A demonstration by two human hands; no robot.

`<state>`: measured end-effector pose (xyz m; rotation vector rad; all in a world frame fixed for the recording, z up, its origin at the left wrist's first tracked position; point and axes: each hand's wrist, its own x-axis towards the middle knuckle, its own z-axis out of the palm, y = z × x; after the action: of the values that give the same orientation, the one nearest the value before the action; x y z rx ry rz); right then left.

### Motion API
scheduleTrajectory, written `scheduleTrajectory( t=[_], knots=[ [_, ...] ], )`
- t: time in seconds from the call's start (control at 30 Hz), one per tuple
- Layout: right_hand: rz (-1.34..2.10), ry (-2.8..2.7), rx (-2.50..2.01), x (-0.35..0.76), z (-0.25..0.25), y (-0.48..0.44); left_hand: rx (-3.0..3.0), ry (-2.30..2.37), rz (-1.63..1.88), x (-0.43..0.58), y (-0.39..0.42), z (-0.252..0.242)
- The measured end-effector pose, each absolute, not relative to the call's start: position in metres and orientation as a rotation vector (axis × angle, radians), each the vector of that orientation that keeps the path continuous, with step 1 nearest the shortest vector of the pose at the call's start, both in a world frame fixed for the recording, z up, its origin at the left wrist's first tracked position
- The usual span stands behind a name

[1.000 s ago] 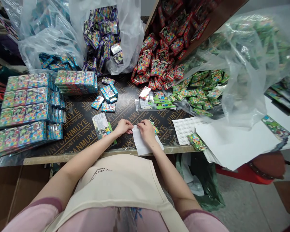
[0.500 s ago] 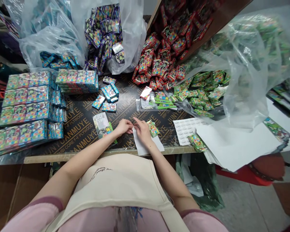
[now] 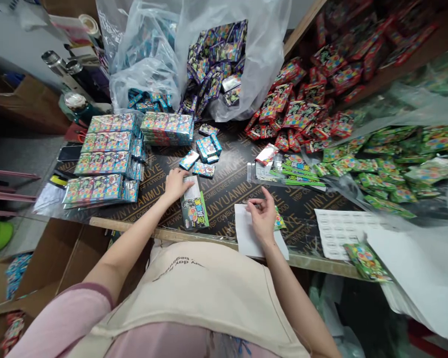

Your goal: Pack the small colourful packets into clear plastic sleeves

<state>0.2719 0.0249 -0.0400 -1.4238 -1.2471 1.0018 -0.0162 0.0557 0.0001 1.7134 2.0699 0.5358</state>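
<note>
My left hand (image 3: 177, 185) lies at the upper left of a flat green-and-black printed packet (image 3: 196, 209) with a pale label panel. Its fingers are spread, the thumb over the panel, and no grip shows. To the right, my right hand (image 3: 262, 216) hovers over a white paper sheet (image 3: 244, 236) near the table edge. The index finger is raised and the others loosely bent; nothing shows clearly between them. A small green packet (image 3: 280, 219) is partly hidden behind this hand. Small blue boxes (image 3: 208, 147) lie just beyond my left hand.
Wrapped stacks of multicoloured boxes (image 3: 104, 149) stand at left. Behind are bags of blue and purple boxes (image 3: 214, 64), then red boxes (image 3: 298, 109) and green packets (image 3: 388, 169). Printed green cards (image 3: 296, 169) lie centre right. A sticker sheet (image 3: 339, 228) sits near the front edge.
My hands were together above the white sheet and have parted. The left one has moved left onto the printed packet; the right one stays over the sheet. The view has swung left.
</note>
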Motion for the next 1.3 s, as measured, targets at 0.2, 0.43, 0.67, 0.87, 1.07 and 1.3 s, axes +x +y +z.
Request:
scheduleTrajectory(
  t=[0.2, 0.43, 0.67, 0.87, 1.07, 1.3],
  knots=[
    [1.023, -1.330, -1.254, 0.242, 0.025, 0.048, 1.809, 1.650, 0.805, -0.019, 0.046, 0.016],
    [1.440, -1.558, -1.006, 0.194, 0.085, 0.073, 1.792, 1.386, 1.085, 0.002, 0.029, 0.052],
    [1.571, -1.641, -0.998, 0.171, 0.079, 0.075, 1.714, 1.416, 1.085, 0.004, 0.023, 0.056],
    [1.495, -1.671, -1.028, 0.171, 0.073, 0.078, 1.727, 1.449, 1.120, 0.008, 0.020, 0.056],
    [1.457, -1.628, -1.086, 0.167, 0.063, 0.075, 1.703, 1.543, 1.141, 0.014, 0.023, 0.054],
    [1.604, -1.149, -1.279, 0.167, 0.040, 0.081, 1.723, 1.472, 0.898, 0.004, 0.032, 0.067]
  ],
)
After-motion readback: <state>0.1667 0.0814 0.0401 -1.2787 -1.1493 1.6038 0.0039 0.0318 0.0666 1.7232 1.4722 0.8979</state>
